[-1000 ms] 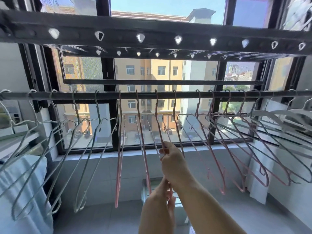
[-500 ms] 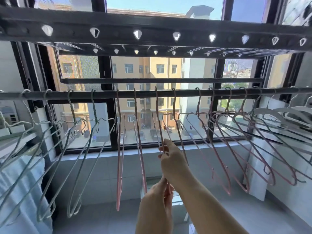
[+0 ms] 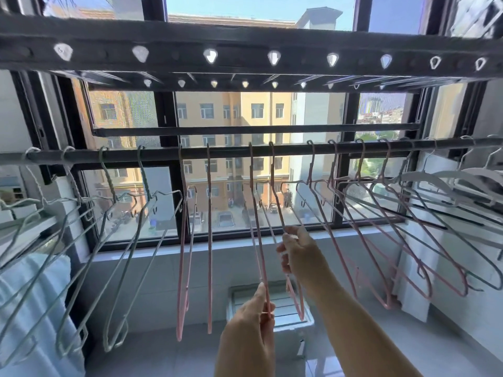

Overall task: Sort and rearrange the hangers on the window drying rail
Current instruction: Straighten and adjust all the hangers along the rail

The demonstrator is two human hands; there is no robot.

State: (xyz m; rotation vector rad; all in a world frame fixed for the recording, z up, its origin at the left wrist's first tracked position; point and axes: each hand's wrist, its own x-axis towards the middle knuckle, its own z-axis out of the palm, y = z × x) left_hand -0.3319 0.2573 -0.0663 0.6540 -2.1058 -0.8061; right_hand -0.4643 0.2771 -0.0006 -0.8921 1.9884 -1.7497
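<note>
My left grip (image 3: 250, 330) pinches the low end of a pink hanger (image 3: 257, 240), thumb and fingers closed on the wire. My right grip (image 3: 298, 254), higher and just to the right, is curled round the upper wire of its neighbour (image 3: 276, 197). Both hang by their hooks near the middle of the rail (image 3: 231, 154), close together and edge-on to me.

Left of them, two more pink ones (image 3: 209, 240) hang straight and evenly apart. Beyond those, the green hangers (image 3: 119, 235) fill the left end, splayed but together. To my right, the other pinks (image 3: 381, 240) lean and overlap, and the white hangers (image 3: 435, 180) crowd the far right end, some crossing the pink wires.

As I judge it, the sorting by colour is largely done: green, then pink, then white, with no stray that I can make out. What is left looks like spacing. The pair I hold wants setting apart, and the tangled right half wants straightening. Behind the rail stands the window (image 3: 321, 172).
</note>
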